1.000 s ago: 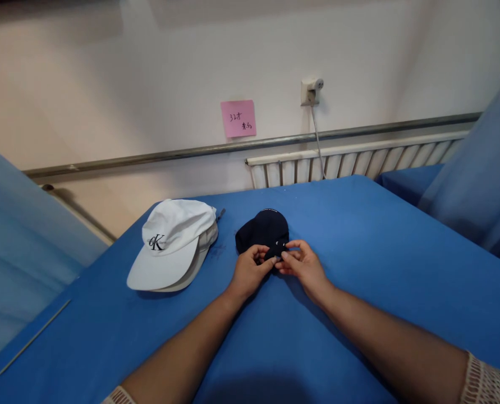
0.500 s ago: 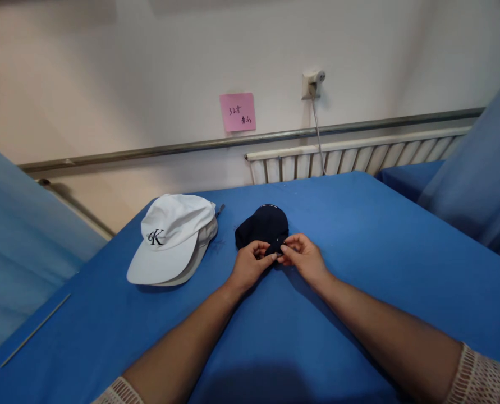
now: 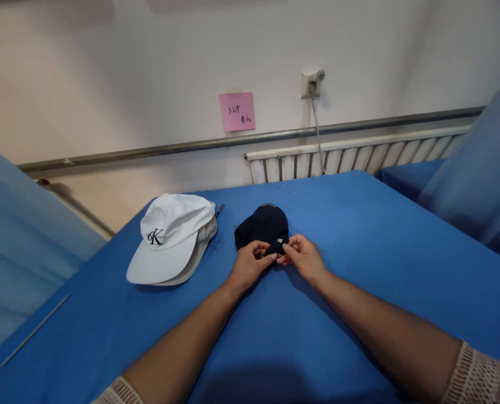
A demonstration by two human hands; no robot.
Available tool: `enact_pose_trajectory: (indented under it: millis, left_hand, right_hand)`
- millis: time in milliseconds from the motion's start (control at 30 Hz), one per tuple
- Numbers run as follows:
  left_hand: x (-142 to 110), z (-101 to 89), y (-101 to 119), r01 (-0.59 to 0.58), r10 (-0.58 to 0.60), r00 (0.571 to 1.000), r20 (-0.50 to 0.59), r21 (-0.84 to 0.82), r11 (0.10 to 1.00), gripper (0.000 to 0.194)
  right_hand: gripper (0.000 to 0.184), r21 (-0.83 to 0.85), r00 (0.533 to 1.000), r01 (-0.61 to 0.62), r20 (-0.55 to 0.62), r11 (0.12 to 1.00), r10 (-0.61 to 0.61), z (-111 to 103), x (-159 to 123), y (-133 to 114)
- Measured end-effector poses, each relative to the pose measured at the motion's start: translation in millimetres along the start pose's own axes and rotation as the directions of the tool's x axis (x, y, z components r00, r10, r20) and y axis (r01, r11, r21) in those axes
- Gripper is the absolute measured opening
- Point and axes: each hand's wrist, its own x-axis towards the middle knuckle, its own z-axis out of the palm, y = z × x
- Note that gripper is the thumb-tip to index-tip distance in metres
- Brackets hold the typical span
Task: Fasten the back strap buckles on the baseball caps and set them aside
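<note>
Curtain point(image 3: 26, 258), pale blue, hanging beside the left edge of a table point(image 3: 401, 269) with a blue cover. Thin stick point(image 3: 35, 331) lying slantwise near that left edge, toward the near left corner. Farther right, toward the far left corner, white cap point(image 3: 174, 216) with black letters on the front, brim toward the near left, set on top of a greyish cap point(image 3: 201, 255); dark strap end point(image 3: 220, 210) poking out at the far right of the pair. Pink note point(image 3: 237, 111) with handwriting on the wall beyond the far edge, just over a metal rail point(image 3: 191, 147). Left hand point(image 3: 250, 265) at the near side of a black cap point(image 3: 266, 224), thumb and fingers closed in a pinch on its small dark flap point(image 3: 276, 248). Black cap resting right of the white one, toward the middle of the far edge. Right hand point(image 3: 311, 258) close beside the left, thumb and fingertips also pinched on the flap, next to a small pale mark point(image 3: 280, 240). Kind of flap too small to tell. Outlet point(image 3: 311, 85) with plug and cord above a white radiator point(image 3: 354, 154) behind the far edge. Second blue curtain point(image 3: 481, 163) beyond the far right corner.
</note>
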Motion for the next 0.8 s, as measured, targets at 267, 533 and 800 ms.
enact_pose_trajectory:
  millis: [267, 533, 800]
  left_hand:
    - [1.1, 1.1, -3.0, -0.036, 0.037, 0.999, -0.006, 0.089, 0.995, 0.04]
    - [2.3, 0.2, -1.3, -0.034, 0.027, 0.997, 0.07, 0.093, 0.995, 0.033]
    - [2.2, -3.3, -1.0, -0.028, 0.023, 0.993, 0.113, 0.038, 0.999, 0.031]
  right_hand:
    - [0.037, -0.03, 0.999, 0.033, 0.008, 0.999, -0.033, 0.7, -0.1, -0.7]
    - [0.038, -0.029, 1.0, 0.03, 0.005, 0.999, -0.03, 2.6, -1.6, -2.1]
    - [0.04, 0.021, 0.998, -0.029, 0.05, 0.999, 0.028, 0.5, -2.7, -6.5]
